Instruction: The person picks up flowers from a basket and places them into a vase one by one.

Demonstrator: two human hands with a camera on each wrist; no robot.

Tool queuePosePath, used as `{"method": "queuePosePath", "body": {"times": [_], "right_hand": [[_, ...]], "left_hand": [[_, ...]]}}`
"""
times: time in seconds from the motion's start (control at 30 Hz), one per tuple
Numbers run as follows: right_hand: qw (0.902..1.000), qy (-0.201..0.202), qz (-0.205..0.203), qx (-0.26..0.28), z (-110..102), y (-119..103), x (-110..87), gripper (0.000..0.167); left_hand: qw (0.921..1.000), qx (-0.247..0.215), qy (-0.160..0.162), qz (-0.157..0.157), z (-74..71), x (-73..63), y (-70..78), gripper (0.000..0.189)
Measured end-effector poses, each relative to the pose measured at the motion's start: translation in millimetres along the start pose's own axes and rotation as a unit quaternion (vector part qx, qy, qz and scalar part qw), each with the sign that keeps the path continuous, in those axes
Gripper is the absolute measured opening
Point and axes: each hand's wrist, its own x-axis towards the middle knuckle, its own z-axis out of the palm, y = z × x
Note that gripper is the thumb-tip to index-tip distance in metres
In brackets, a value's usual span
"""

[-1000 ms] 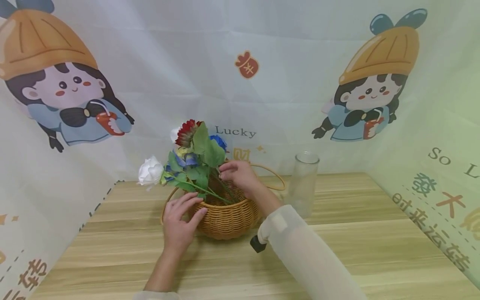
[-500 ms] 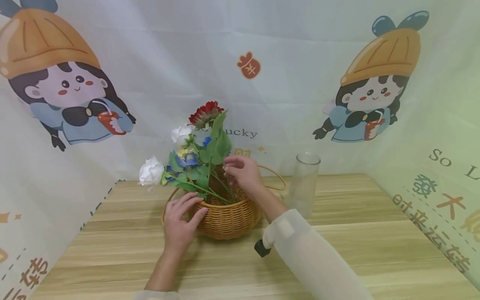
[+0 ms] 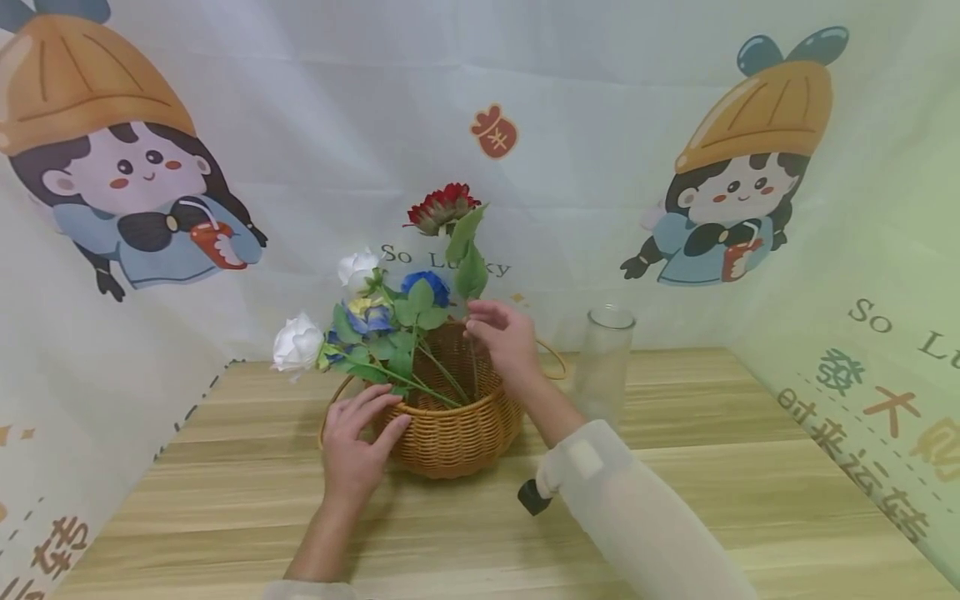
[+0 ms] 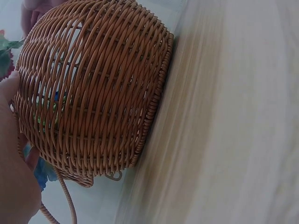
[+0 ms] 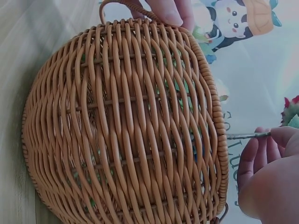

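A brown wicker basket [image 3: 453,446] stands on the table, its rim held at the left by my left hand [image 3: 360,442], thumb outside. Over the basket's right side my right hand [image 3: 506,342] pinches the stem of a red artificial flower [image 3: 444,208]. That stem stands nearly upright, its lower end inside the basket; in the right wrist view the fingers [image 5: 259,154] grip it just above the rim. Leaning out to the left are two white roses, the nearer white rose [image 3: 298,343] lowest, a blue rose [image 3: 426,287] and a blue-yellow flower [image 3: 367,315].
A tall clear glass vase [image 3: 606,367] stands right of the basket, behind my right forearm. Thin wicker handles stick out at the basket's sides. A printed cloth [image 3: 570,167] hangs behind the wood-grain table [image 3: 247,500].
The red flower has moved up and to the right, away from the other flowers, along with my right hand. More of the blue rose shows. The left hand stays at the rim.
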Motion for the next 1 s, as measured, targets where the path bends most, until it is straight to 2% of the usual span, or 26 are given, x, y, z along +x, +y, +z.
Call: {"method": "queuePosePath", "body": {"times": [0.3,0.57,0.73,1.0], "right_hand": [[0.9948,-0.032,0.085,0.046,-6,-7,-3.0,0.026],[0.9887,-0.074,0.128,0.027,-8,-15,-6.9,0.030],[0.9882,-0.078,0.129,0.024,-10,-16,-8.4,0.030],[0.9946,-0.031,0.092,0.036,-18,-21,-2.4,0.025]], "left_hand": [[0.9999,0.008,-0.008,-0.012,-0.1,-0.9,-2.2,0.028],[0.9999,0.008,-0.005,-0.008,0.2,-0.8,-1.1,0.027],[1.0000,0.004,0.000,-0.001,0.1,-0.3,1.3,0.028],[1.0000,0.009,-0.001,-0.004,-0.3,-0.9,0.6,0.028]]}}
